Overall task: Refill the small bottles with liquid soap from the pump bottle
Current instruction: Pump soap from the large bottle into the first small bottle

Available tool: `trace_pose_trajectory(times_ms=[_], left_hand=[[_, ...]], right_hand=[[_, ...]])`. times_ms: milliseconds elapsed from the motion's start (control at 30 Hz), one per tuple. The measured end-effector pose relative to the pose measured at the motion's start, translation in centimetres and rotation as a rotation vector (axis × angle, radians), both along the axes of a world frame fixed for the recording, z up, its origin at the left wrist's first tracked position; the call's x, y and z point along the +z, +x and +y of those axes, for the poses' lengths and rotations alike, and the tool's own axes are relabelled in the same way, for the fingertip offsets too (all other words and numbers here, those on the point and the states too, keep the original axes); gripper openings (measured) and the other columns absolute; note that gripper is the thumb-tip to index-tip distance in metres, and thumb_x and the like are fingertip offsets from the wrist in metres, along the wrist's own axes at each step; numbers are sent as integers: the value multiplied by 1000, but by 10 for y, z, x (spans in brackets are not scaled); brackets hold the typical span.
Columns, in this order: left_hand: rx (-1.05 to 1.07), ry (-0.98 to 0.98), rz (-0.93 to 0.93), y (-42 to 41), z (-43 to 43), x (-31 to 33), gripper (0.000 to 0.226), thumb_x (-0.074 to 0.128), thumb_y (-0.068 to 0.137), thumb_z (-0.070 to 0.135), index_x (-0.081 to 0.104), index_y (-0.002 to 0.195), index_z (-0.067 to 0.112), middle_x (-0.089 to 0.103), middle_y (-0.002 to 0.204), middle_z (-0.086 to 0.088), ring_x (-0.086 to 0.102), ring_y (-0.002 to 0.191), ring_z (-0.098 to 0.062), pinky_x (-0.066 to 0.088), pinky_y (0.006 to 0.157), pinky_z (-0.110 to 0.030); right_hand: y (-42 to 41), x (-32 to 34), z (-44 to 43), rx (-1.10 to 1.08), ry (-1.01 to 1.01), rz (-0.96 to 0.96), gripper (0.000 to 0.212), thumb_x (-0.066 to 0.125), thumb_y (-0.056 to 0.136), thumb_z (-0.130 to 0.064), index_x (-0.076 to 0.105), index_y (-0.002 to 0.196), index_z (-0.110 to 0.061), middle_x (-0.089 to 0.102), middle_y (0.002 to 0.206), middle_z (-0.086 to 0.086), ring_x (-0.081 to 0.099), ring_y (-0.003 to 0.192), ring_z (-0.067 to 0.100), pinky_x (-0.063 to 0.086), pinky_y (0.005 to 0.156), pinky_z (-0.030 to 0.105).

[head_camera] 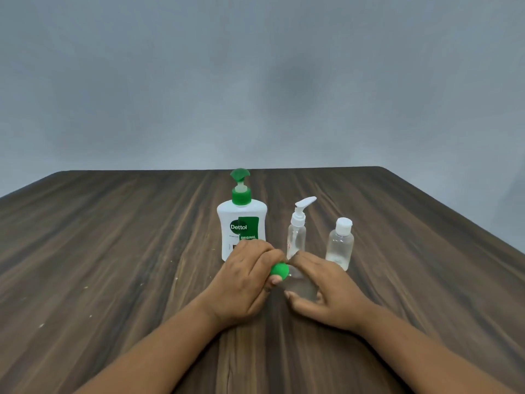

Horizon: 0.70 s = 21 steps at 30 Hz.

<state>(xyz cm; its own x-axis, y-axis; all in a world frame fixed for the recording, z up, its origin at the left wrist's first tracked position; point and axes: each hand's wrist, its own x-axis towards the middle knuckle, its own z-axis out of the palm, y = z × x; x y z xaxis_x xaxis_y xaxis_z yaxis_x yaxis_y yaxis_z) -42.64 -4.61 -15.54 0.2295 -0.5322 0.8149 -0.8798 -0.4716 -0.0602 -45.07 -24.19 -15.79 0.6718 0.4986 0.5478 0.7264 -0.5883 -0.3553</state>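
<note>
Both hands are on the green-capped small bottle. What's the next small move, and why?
Probably twist the green cap off with the left hand while the right hand steadies the small clear bottle. The cap seems seated on the neck, with the left fingers curled round it, so no soap can go in yet. The pump bottle stands just behind, ready.

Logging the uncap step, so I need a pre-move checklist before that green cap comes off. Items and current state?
1. Left hand pinches green cap: ok.
2. Right hand grips clear bottle: ok.
3. Cap off the bottle: not ok, it is on.
4. Dettol pump bottle upright behind the hands: ok.
5. Pump-top bottle and flip-cap bottle upright, closed: ok.
6. Fill level in the held bottle: cannot tell.
</note>
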Motion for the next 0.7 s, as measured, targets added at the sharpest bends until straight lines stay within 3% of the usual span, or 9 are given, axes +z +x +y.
trace_pose_trajectory(times_ms=[167,267,467,600,700], left_hand=[[-40,50,-18,9,6,-2,32,24,100,34,43,100,9,40,91,-1,40,74,-16,34,69,-27],[-38,32,-15,6,6,-3,32,24,100,35,44,98,9,46,86,-5,39,72,-17,35,67,-27],[-44,-41,76,-2,2,-4,32,25,100,38,42,100,11,40,91,2,41,74,-15,36,69,-26],[17,-301,297,-13,-7,-3,35,27,98,46,44,97,15,46,84,11,40,70,0,33,69,-6],[87,-440,449,-15,-10,-4,33,37,94,45,45,78,17,42,63,16,41,55,-3,31,54,-12]], right_hand=[[-3,0,1,-54,-51,-69,21,58,83,-43,49,95,-29,55,79,-13,51,69,2,47,57,29],[-3,-1,2,-66,-53,-82,24,56,85,-44,52,100,-27,60,82,-8,54,71,5,49,58,32],[-5,-4,3,-103,-39,-171,29,54,86,-43,52,109,-26,61,84,-5,56,73,8,49,57,31],[-7,-3,8,-212,-35,-353,27,56,85,-33,59,105,-17,61,84,-4,51,75,11,38,58,21],[-8,-2,8,-295,-42,-446,26,58,82,-29,68,101,-13,61,80,-4,50,73,15,27,62,15]])
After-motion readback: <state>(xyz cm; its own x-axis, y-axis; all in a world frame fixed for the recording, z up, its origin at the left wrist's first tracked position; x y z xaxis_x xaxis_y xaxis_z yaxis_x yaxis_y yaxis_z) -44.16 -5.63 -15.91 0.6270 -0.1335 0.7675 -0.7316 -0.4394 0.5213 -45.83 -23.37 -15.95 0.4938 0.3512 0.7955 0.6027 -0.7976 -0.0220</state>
